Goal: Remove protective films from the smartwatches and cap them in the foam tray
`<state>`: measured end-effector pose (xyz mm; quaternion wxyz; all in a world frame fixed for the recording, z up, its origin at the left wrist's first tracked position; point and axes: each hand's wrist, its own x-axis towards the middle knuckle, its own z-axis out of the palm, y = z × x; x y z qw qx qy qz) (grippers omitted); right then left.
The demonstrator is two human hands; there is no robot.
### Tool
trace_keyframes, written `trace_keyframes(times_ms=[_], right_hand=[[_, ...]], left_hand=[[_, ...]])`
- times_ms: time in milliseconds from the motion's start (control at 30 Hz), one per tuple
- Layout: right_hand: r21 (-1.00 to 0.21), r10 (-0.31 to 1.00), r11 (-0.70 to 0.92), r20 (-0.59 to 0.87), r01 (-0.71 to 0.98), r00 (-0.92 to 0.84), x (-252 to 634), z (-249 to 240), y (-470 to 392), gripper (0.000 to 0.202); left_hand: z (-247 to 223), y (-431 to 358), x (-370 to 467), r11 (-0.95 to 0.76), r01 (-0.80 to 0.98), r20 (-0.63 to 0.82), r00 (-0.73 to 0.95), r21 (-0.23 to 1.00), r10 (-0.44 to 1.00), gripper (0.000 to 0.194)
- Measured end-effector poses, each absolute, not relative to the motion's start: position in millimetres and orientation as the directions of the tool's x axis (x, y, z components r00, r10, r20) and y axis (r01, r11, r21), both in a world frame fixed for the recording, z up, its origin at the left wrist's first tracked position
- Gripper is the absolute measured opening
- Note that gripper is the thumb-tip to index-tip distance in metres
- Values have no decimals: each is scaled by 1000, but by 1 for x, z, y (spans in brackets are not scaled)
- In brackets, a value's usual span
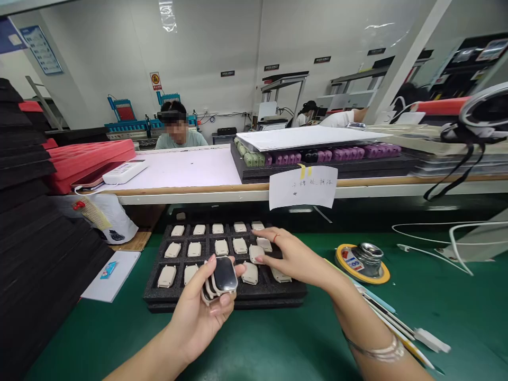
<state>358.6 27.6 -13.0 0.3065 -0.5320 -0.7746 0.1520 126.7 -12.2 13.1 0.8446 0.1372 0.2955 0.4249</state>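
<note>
My left hand (202,312) is wrapped round a small stack of watch cases (224,276), the nearest one showing a dark glassy face. Under and behind it lies a black foam tray (226,304) with rows of compartments holding pale cream watch cases (194,249). Over the tray's right side reaches my right hand (283,254), its thumb and forefinger curved at a cream case (256,254). That case sits between two compartments, tilted. Other fingertips are partly hidden behind the hand.
A yellow-rimmed reel (362,263), tweezers-like tools and a white-ended cable (432,339) lie right. A shelf edge (198,197) crosses behind the tray. Black foam stacks (32,254) rise left, near a white card (119,280). A co-worker (179,132) sits beyond.
</note>
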Motion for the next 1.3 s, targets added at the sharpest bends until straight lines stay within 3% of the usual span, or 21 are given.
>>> trace_keyframes(times_ms=[100,200,267,400,467,567,733,900,1100,1300], right_hand=[[-617,836,537,483,575,-261,340,12,-2,26],[-548,707,705,590,450,-389,316,26,-27,29],[-526,689,723,598,448,-409,302,27,-36,21],[-603,714,700,596,383,-367,291,20,-34,7],[-650,723,690,640,317,-260,291,18,-30,8],[-701,710,686,704,197,33,296,18,-24,10],[-756,718,654,629,21,299,316,20,-19,6],[-727,668,669,680,157,302,324,24,-24,16],[-301,395,759,918,577,-41,322,26,-36,28],[-252,399,791,903,557,-159,314,25,-41,28]], left_hand=[[9,-15,127,655,-612,-340,561,443,754,37],[3,-16,128,693,-586,-372,585,421,721,40],[1,-17,128,697,-598,-381,583,396,717,37],[0,-19,130,675,-628,-337,585,387,738,31],[1,-20,131,671,-612,-320,592,420,740,31],[2,-23,130,672,-569,-325,596,474,734,35],[6,-25,125,658,-562,-316,589,501,744,40],[6,-25,124,677,-571,-295,621,464,726,41],[7,-25,122,694,-564,-299,636,448,711,43],[9,-24,122,666,-573,-278,621,478,733,39]])
